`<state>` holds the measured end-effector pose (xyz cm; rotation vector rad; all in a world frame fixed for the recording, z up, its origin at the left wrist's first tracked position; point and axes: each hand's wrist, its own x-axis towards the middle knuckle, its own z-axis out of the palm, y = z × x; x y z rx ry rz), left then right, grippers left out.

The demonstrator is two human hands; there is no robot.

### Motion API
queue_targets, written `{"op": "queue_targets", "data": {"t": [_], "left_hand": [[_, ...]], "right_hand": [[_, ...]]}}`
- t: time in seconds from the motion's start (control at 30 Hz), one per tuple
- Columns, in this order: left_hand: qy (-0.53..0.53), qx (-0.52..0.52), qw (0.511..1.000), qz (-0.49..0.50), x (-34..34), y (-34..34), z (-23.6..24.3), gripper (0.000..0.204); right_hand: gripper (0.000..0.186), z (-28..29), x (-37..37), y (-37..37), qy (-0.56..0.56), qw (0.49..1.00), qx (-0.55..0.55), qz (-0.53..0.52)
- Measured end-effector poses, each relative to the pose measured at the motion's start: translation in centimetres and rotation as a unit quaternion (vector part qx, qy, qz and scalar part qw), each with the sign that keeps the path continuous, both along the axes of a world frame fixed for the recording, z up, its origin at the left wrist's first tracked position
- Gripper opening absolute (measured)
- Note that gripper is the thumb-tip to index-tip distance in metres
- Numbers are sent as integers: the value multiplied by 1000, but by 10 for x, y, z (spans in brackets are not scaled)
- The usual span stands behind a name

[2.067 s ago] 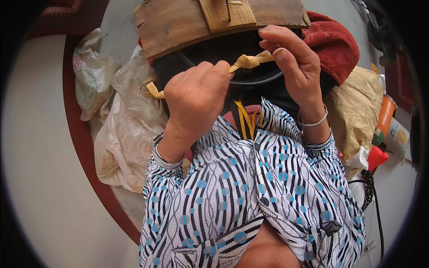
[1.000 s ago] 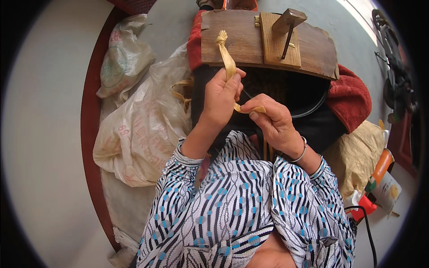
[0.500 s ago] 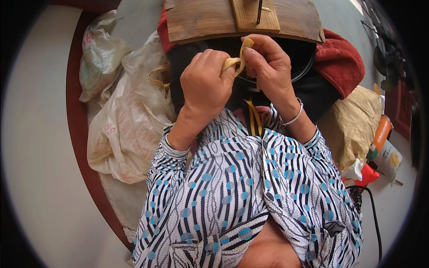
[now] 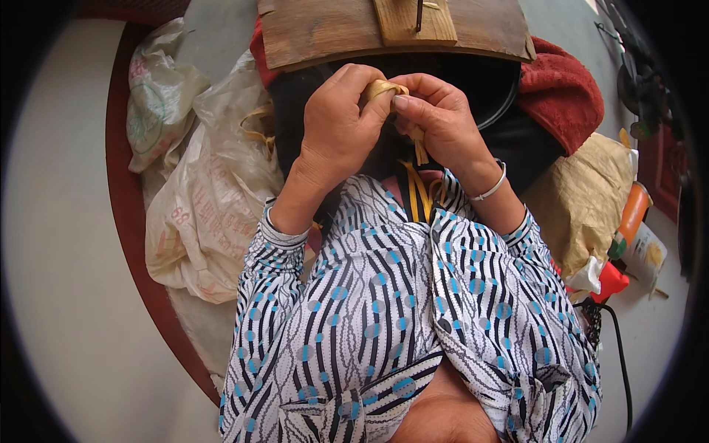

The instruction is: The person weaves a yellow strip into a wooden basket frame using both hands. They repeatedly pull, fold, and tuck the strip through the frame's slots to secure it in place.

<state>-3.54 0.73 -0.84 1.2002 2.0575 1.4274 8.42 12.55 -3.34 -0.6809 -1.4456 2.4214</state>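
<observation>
In the head view my two hands meet over my lap, just below a curved wooden board (image 4: 317,29). A flat pale-yellow strip (image 4: 386,88) is looped between them, with a short end (image 4: 419,150) hanging below. My left hand (image 4: 341,118) is closed round the strip, its thumb pressed against it. My right hand (image 4: 443,129), with a bangle at the wrist, pinches the strip beside that thumb. Part of the strip is hidden by my fingers. A small wooden block (image 4: 413,22) with an upright dark rod sits on the board.
Red towel (image 4: 557,92) over the dark lap at right; crumpled paper sack (image 4: 576,199), orange container (image 4: 631,210) and black cable (image 4: 617,340) farther right. Translucent sacks (image 4: 207,229) lie at left, near loose yellow strips (image 4: 255,133). Black objects (image 4: 635,88) stand at upper right.
My hands drew the strip taut, turned it upright, then came back together near the board's lower edge. Since half a second ago the strip is folded over tighter between the fingers, one end hanging.
</observation>
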Motion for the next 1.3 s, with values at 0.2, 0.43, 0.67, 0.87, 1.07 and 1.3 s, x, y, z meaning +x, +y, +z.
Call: {"op": "queue_targets", "data": {"t": [0.2,0.43,0.67,0.87,1.07,1.3], "left_hand": [[72,32,997,2,-6,2,-7,26],[48,-6,998,51,0,13,-11,16],[-119,39,992,-26,9,0,-9,14],[-357,103,928,-31,-3,4,-8,16],[-404,104,908,-43,-6,-12,-1,22],[-296,87,941,-141,-40,-5,-6,37]], "right_hand": [[25,0,1,0,16,997,-75,-9],[34,6,3,6,102,960,-252,64],[31,5,5,0,80,988,-128,-32],[27,3,9,15,92,994,-57,25],[17,23,27,44,6,925,370,87],[13,37,21,48,41,833,548,57]]}}
